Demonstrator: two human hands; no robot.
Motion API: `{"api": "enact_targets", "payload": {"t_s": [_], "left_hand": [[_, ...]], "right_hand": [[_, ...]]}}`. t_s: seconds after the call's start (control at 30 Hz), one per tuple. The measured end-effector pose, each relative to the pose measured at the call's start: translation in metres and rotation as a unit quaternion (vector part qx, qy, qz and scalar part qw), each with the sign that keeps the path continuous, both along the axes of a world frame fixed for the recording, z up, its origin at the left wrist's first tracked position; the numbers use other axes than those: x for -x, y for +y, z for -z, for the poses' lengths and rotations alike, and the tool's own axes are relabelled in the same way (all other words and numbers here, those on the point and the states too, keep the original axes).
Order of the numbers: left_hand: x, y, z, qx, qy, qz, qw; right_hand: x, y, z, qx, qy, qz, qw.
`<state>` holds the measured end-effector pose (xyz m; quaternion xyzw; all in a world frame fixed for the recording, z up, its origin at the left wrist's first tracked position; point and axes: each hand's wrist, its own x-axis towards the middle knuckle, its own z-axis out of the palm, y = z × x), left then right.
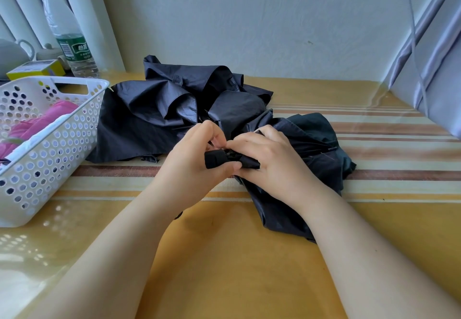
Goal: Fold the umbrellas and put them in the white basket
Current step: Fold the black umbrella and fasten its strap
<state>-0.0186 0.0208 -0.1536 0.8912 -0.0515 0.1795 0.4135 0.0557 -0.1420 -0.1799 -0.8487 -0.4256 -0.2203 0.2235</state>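
Head view: left hand (197, 159) and right hand (269, 161) each keep a grasping grip on the black umbrella (174, 109), bunching its loose canopy on the counter (224, 256) beside the white basket (50, 149), probably for strapping.

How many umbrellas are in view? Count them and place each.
2: the dark navy fabric umbrella lies unfolded on the table; the pink folded umbrella sits in the white perforated basket. Others may be hidden.

Clutter we see at the table's far left

Far left of our hands stand a water bottle (74, 46), a yellow box (35, 69) and a white teapot (12, 54).
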Motion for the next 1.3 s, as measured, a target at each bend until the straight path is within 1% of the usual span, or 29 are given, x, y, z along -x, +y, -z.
{"api": "enact_targets", "payload": {"t_s": [0.17,0.23,0.3,0.37,0.47,0.57,0.63,0.77,0.97,1.17,1.3], "left_hand": [[-0.001,0.002,0.002,-0.014,0.01,-0.008,1.0],[-0.002,0.003,0.003,0.007,0.013,-0.002,1.0],[-0.002,0.003,0.003,0.056,0.022,0.009,0.998],[-0.002,0.003,0.003,0.096,0.037,0.017,0.995],[-0.004,0.005,0.006,0.127,0.059,0.031,0.99],[-0.005,0.008,0.008,0.149,0.065,0.033,0.986],[-0.005,0.008,0.009,0.152,0.067,0.03,0.986],[-0.005,0.007,0.008,0.155,0.066,0.02,0.985],[-0.003,0.007,0.004,0.167,0.059,0.011,0.984],[-0.003,0.006,0.002,0.156,0.061,-0.017,0.986],[-0.002,0.007,0.003,0.186,0.074,-0.025,0.979]], "right_hand": [[0.001,0.002,0.001,-0.004,-0.008,0.0,1.0],[0.001,0.003,0.001,-0.008,-0.029,0.002,1.0],[0.004,0.003,-0.001,-0.024,-0.026,0.003,0.999],[0.008,0.002,-0.006,-0.026,0.001,-0.005,1.0],[0.008,-0.001,-0.011,0.011,0.052,-0.023,0.998],[0.009,-0.005,-0.016,-0.004,0.135,-0.04,0.99],[0.008,-0.007,-0.017,-0.017,0.159,-0.05,0.986],[0.004,-0.007,-0.011,-0.047,0.141,-0.059,0.987],[0.001,-0.006,-0.006,-0.064,0.105,-0.061,0.991],[0.002,-0.006,-0.005,-0.068,0.096,-0.064,0.991],[0.002,-0.005,-0.005,-0.067,0.095,-0.06,0.991]]}}
